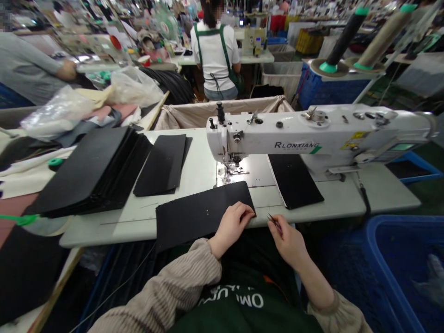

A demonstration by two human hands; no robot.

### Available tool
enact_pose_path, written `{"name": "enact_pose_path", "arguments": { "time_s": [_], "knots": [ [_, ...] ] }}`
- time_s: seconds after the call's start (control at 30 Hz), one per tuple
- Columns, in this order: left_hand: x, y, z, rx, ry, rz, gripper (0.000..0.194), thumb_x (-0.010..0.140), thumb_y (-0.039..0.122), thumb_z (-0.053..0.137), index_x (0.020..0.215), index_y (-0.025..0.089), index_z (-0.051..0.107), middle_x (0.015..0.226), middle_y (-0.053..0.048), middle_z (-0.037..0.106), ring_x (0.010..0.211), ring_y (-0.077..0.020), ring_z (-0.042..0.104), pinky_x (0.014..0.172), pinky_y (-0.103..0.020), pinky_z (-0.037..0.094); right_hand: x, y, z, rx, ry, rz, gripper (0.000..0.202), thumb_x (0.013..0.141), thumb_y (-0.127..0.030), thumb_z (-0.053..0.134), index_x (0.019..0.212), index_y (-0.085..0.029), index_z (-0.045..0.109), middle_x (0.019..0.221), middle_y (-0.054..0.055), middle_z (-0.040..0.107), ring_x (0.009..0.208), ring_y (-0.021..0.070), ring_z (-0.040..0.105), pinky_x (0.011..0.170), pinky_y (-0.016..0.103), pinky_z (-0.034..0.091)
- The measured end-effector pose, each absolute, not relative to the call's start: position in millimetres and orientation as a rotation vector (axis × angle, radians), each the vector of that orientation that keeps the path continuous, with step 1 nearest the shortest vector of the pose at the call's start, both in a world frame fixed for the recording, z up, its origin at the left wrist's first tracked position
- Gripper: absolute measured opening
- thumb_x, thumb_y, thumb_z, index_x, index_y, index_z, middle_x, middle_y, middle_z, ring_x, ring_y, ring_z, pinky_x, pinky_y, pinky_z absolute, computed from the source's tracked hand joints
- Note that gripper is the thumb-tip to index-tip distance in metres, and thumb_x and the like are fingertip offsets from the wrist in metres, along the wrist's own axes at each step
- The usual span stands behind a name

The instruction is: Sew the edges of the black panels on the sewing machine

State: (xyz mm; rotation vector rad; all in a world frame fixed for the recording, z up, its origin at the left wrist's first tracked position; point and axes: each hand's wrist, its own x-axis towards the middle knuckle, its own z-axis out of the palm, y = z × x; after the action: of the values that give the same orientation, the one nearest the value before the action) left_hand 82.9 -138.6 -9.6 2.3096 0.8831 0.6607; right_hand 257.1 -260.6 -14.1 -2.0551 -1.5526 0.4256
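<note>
A black rectangular panel (199, 210) with small holes near its middle lies at the front edge of the sewing table and overhangs it slightly. My left hand (233, 225) pinches its lower right corner between thumb and fingers. Just to the right, my right hand (288, 240) is closed around small thread snips (275, 223), their pointed tip towards the panel's corner but apart from it. Behind the panel stands a white sewing machine (263, 138), its needle and presser foot over the shiny plate. Another black panel (296, 182) lies under the machine's arm.
A thick stack of black panels (86, 171) covers the table's left side, with a few more panels (161, 162) beside it. A blue crate (374, 259) stands at lower right. Thread cones (347, 39) rise at upper right. One person (218, 55) is ahead, another (31, 69) at far left.
</note>
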Motion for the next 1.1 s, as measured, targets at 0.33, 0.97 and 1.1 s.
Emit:
{"name": "enact_pose_path", "arguments": {
  "time_s": [0.33, 0.97, 1.1],
  "knots": [
    [69.9, -137.8, 0.2, 2.616, 0.597, 0.395, 0.040, 0.088, 0.009, 0.060, 0.124, 0.028, 0.059, 0.114, -0.003, 0.060, 0.101, -0.0211, 0.054, 0.087, -0.036, 0.042, 260.6, -254.7, -10.9, -2.105, -1.589, 0.319, 0.025, 0.100, -0.045, 0.041, 0.100, -0.024, 0.054, 0.082, 0.000, 0.069, 0.071, 0.0208, 0.068, 0.058, 0.027, 0.036],
    [69.2, -138.2, -2.8, 2.019, 0.753, 0.649, 0.020, 0.094, 0.035, 0.059, 0.084, 0.018, 0.063, 0.081, 0.000, 0.060, 0.074, -0.0140, 0.055, 0.067, -0.025, 0.044, 224.6, -247.3, -2.4, -2.064, -1.907, 0.222, 0.027, 0.102, -0.034, 0.038, 0.087, -0.023, 0.058, 0.079, 0.002, 0.071, 0.067, 0.0175, 0.065, 0.055, 0.028, 0.030],
    [56.3, -136.4, 5.0, 2.071, 0.670, 0.633, 0.025, 0.097, 0.036, 0.054, 0.081, 0.018, 0.060, 0.081, -0.001, 0.059, 0.074, -0.0141, 0.054, 0.067, -0.025, 0.043, 233.1, -246.5, -3.1, -2.135, -1.880, 0.214, 0.029, 0.102, -0.037, 0.038, 0.085, -0.023, 0.056, 0.074, 0.001, 0.069, 0.064, 0.0175, 0.064, 0.054, 0.028, 0.031]
  ]
}}
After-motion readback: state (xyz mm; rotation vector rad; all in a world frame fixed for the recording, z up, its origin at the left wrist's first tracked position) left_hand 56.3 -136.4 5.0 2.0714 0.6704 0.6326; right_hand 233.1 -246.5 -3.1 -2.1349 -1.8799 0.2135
